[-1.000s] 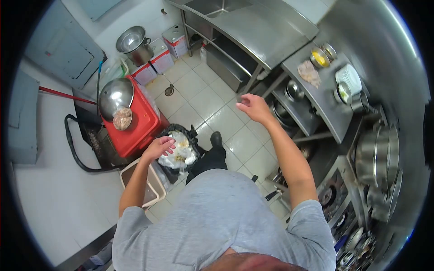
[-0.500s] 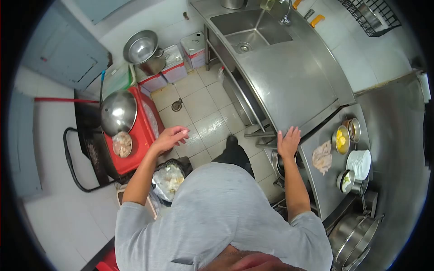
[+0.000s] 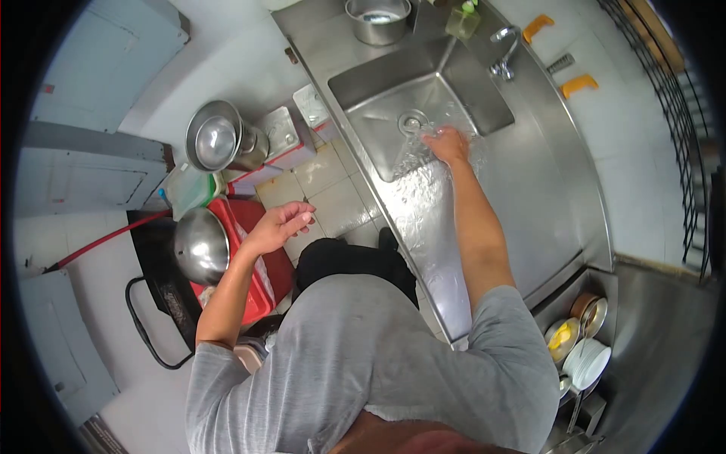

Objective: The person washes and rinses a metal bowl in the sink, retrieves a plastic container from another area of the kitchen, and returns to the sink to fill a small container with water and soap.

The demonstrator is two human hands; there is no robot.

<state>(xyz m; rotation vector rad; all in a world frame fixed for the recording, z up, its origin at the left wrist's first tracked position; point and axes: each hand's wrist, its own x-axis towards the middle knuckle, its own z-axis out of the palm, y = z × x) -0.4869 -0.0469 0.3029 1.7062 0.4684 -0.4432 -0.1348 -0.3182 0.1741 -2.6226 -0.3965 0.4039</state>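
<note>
At the near right corner of the steel sink (image 3: 359, 91), my right hand (image 3: 449, 144) reaches down with its fingers bent and partly blurred. Around it is something clear and glistening; whether it is splashing water or thin plastic I cannot tell. The steel counter (image 3: 522, 204) beside the hand has shiny, wet-looking patches. My left hand (image 3: 280, 227) hangs in the air left of the counter's edge, its fingers loosely bent and apart, with nothing visible in it. Below and left of it are a red lid (image 3: 281, 281) and a steel bowl (image 3: 201, 246).
A faucet (image 3: 503, 57), a soap bottle (image 3: 462, 23) and a steel pot (image 3: 378, 23) stand around the sink. Orange-handled tools (image 3: 579, 85) are at the wall. White plates (image 3: 587, 363) sit at lower right. Steel bowls (image 3: 217, 140) stand at left.
The view has shifted toward the sink. My right hand has gone from the counter's near corner to the sink. My left hand stays raised and empty.
</note>
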